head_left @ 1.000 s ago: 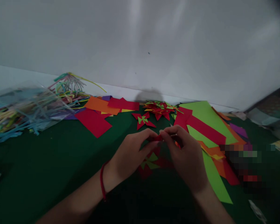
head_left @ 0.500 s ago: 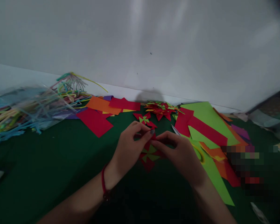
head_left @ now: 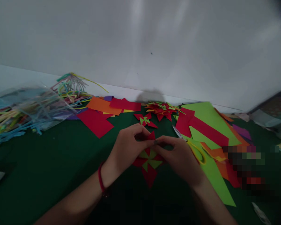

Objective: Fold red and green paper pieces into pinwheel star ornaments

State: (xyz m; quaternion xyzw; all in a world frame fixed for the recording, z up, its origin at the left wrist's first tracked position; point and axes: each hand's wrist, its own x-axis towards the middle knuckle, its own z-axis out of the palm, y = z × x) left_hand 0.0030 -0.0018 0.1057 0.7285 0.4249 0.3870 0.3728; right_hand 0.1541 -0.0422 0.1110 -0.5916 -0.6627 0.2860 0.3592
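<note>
Both hands pinch a folded paper star (head_left: pixel 150 177), red with pointed tips and a green pinwheel pattern at its centre. My left hand (head_left: pixel 128 144) grips its upper red point from the left, thumb and fingers together. From the right, my right hand (head_left: pixel 175 153) pinches the same point, its fingertips meeting the left thumb. Part of the star is hidden behind the fingers. Just beyond lies a smaller-looking red and green paper star (head_left: pixel 144 120). Yellow-handled scissors (head_left: pixel 198 151) rest right of my right hand, blades partly visible.
Behind stands a pile of folded stars (head_left: pixel 162 109) against the white wall. Red sheets (head_left: pixel 96 122) and orange paper (head_left: pixel 104 106) lie left. Green sheets (head_left: pixel 221 187) and red strips (head_left: pixel 209 129) spread right. Pipe cleaners (head_left: pixel 16 122) in a plastic bag (head_left: pixel 49 101) fill the far left.
The star has come lower and nearer, with more of its bottom point showing. My fingers have shifted along its upper point, and the right hand has uncovered more of the scissors.
</note>
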